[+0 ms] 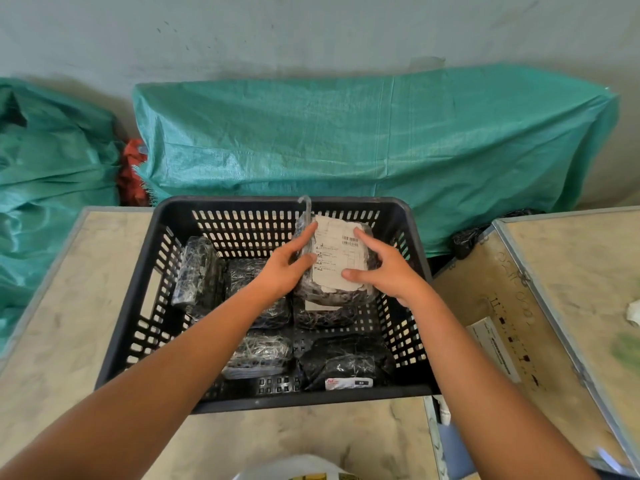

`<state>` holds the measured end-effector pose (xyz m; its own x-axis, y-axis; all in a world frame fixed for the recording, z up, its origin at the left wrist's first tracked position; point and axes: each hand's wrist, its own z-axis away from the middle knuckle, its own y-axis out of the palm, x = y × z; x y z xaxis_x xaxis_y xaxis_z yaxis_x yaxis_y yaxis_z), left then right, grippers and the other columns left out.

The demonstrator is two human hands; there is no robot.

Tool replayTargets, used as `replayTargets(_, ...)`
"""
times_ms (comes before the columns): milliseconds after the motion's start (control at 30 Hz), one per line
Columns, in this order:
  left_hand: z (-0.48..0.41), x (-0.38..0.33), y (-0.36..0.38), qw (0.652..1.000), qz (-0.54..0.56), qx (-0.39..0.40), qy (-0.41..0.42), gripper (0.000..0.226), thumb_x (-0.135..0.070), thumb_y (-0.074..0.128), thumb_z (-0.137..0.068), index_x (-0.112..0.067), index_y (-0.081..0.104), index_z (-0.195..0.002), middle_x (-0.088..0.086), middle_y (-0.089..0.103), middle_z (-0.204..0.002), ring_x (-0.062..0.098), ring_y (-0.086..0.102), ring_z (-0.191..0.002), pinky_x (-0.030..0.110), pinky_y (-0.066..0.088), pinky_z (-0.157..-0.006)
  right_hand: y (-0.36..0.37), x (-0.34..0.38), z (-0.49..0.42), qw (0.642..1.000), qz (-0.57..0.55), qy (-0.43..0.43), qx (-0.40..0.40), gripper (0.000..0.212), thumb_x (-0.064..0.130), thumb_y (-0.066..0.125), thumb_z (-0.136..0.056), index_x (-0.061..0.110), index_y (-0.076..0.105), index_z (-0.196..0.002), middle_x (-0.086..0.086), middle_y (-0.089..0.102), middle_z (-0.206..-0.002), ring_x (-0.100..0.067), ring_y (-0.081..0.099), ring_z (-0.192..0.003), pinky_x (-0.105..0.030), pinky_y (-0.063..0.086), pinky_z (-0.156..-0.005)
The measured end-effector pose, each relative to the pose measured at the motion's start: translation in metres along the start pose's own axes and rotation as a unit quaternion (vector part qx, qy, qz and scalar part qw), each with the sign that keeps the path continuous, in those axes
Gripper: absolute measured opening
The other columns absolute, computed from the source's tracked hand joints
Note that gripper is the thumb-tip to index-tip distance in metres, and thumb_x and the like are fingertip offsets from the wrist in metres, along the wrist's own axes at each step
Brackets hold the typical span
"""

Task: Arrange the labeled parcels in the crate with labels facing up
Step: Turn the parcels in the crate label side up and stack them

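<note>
Parcel (334, 261) in hand is a plump bundle wrapped in clear film over something dark, with a white printed label (337, 256) on its upper face, and it sits at the far right of the black plastic crate (284, 398), resting on another wrapped parcel below it. From the head view it looks light and soft, the film glossy and probably a little slippery, so the safest hold is on the two long sides, palms in, rather than by the loose film tail sticking up at its far end.

Left hand (285, 268) is half open, its fingers curled against the parcel's left edge. Right hand (384, 270) is spread wider, thumb and fingertips lying on the label and the right edge; neither is clenched, more a steadying touch than a firm grip.

Other wrapped parcels (258, 351) lie across the crate floor, most showing no label. The crate stands on a pale bench (65, 306).
</note>
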<state>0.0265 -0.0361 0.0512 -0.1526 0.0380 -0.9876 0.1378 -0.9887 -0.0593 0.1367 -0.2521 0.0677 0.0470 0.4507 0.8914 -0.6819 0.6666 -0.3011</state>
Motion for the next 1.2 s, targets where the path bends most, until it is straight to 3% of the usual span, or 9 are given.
replayTargets(133, -0.011, 0.022, 0.008, 0.99, -0.121, 0.024, -0.071, 0.062, -0.023, 0.056, -0.104, -0.044, 0.029, -0.155, 0.001, 0.041, -0.154, 0.008, 0.06, -0.082, 0.033, 0.059, -0.073, 0.016, -0.021, -0.02, 0.999, 0.023, 0.022, -0.002, 0.108, 0.011, 0.093, -0.072, 0.028, 0.033, -0.16, 0.004, 0.042, -0.153, -0.008, 0.047, -0.126, -0.002, 0.049, -0.073)
replayTargets(267, -0.018, 0.035, 0.009, 0.977, -0.174, 0.026, -0.116, 0.065, -0.023, 0.054, -0.104, -0.048, 0.024, -0.156, 0.007, 0.046, -0.146, 0.013, 0.061, -0.069, 0.021, 0.052, -0.051, 0.031, -0.04, -0.031, 0.998, 0.039, 0.048, -0.001, 0.111, 0.007, 0.092, -0.074, 0.028, 0.029, -0.162, -0.001, 0.041, -0.157, -0.011, 0.046, -0.126, -0.005, 0.049, -0.077)
replayTargets(367, -0.021, 0.049, 0.012, 0.964, -0.235, 0.039, -0.118, 0.071, -0.022, 0.056, -0.103, -0.046, 0.019, -0.158, 0.013, 0.021, -0.163, 0.025, 0.067, -0.099, 0.022, 0.058, -0.064, 0.039, -0.055, -0.033, 0.995, 0.078, 0.066, 0.002, 0.112, 0.008, 0.091, -0.075, 0.029, 0.026, -0.162, -0.005, 0.04, -0.159, -0.017, 0.046, -0.133, -0.025, 0.046, -0.102)
replayTargets(500, -0.023, 0.06, 0.017, 0.925, -0.323, 0.045, -0.196, 0.08, -0.028, 0.057, -0.101, -0.056, 0.005, -0.154, 0.016, -0.01, -0.168, 0.043, 0.035, -0.143, 0.047, 0.051, -0.103, 0.04, -0.067, -0.033, 0.988, 0.114, 0.088, 0.048, 0.128, 0.011, 0.096, -0.067, 0.032, 0.015, -0.164, -0.008, 0.033, -0.164, -0.027, 0.033, -0.149, -0.039, 0.03, -0.121)
replayTargets(667, -0.026, 0.058, 0.02, 0.929, -0.323, 0.02, -0.179, 0.08, -0.022, 0.062, -0.099, -0.047, 0.015, -0.158, 0.019, 0.014, -0.165, 0.024, 0.068, -0.1, 0.028, 0.062, -0.071, 0.042, -0.066, -0.032, 0.983, 0.153, 0.092, 0.045, 0.127, 0.016, 0.095, -0.07, 0.038, 0.011, -0.163, -0.008, 0.034, -0.164, -0.028, 0.036, -0.147, -0.04, 0.033, -0.12)
replayTargets(833, -0.021, 0.044, 0.017, 0.926, -0.346, -0.012, -0.149, 0.075, -0.022, 0.069, -0.096, -0.039, 0.029, -0.157, 0.024, -0.02, -0.164, 0.048, 0.034, -0.143, 0.044, 0.045, -0.109, 0.036, -0.048, -0.025, 0.984, 0.163, 0.056, 0.052, 0.114, 0.01, 0.091, -0.075, 0.036, 0.022, -0.162, -0.007, 0.035, -0.162, -0.028, 0.036, -0.148, -0.029, 0.034, -0.112)
replayTargets(967, -0.006, 0.019, 0.013, 0.935, -0.343, -0.016, -0.09, 0.069, -0.029, 0.068, -0.096, -0.041, 0.034, -0.155, 0.018, -0.007, -0.168, 0.037, 0.037, -0.145, 0.041, 0.044, -0.11, 0.021, -0.017, -0.001, 0.979, 0.196, 0.012, 0.06, 0.094, 0.018, 0.089, -0.079, 0.041, 0.039, -0.156, -0.008, 0.021, -0.169, -0.025, 0.018, -0.156, -0.032, 0.015, -0.12)
replayTargets(1100, 0.026, -0.003, 0.01, 0.944, -0.317, 0.065, -0.07, 0.059, -0.036, 0.067, -0.096, -0.037, 0.045, -0.15, 0.002, 0.042, -0.158, 0.022, 0.051, -0.136, 0.045, 0.041, -0.112, 0.001, -0.001, 0.036, 0.972, 0.182, 0.012, 0.151, 0.054, 0.019, 0.091, -0.076, 0.045, 0.071, -0.118, 0.008, 0.052, -0.15, -0.01, 0.047, -0.13, -0.027, 0.037, -0.106)
replayTargets(1200, 0.051, -0.006, 0.011, 0.914, -0.333, 0.21, -0.096, 0.052, -0.036, 0.069, -0.095, -0.028, 0.055, -0.144, -0.007, 0.057, -0.146, 0.008, 0.059, -0.121, 0.04, 0.046, -0.109, 0.001, -0.005, 0.063, 0.942, 0.226, 0.046, 0.242, 0.051, 0.024, 0.096, -0.069, 0.043, 0.076, -0.112, 0.018, 0.059, -0.132, -0.001, 0.055, -0.118, -0.024, 0.046, -0.101)
